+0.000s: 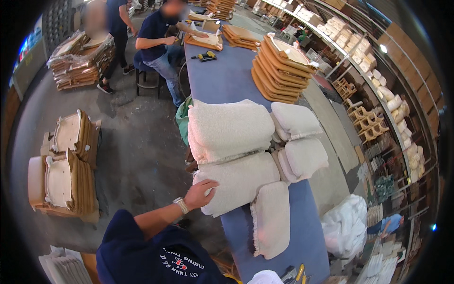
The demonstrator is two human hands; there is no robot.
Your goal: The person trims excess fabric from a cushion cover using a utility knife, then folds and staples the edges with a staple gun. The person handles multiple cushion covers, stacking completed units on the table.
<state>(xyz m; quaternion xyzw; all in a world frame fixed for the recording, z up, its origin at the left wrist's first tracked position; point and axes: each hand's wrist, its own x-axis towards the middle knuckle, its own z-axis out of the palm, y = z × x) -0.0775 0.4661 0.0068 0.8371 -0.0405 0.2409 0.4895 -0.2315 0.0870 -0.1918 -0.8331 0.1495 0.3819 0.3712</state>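
Note:
My left hand, with a watch on the wrist, rests at the near left edge of a thick off-white fleecy cushion. Its fingers lie apart on the fabric and do not wrap round it. A similar large cushion lies just beyond, against the first. Smaller padded pieces sit to the right in two groups, the farther one beside the big cushion. One narrow padded piece with a frayed edge lies nearer to me. My right hand is not in view.
The blue-topped table runs away from me, with a tall stack of brown-edged panels and a yellow-black power tool. Hand tools lie at the near end. Panel stacks stand left. Two people are at the far left.

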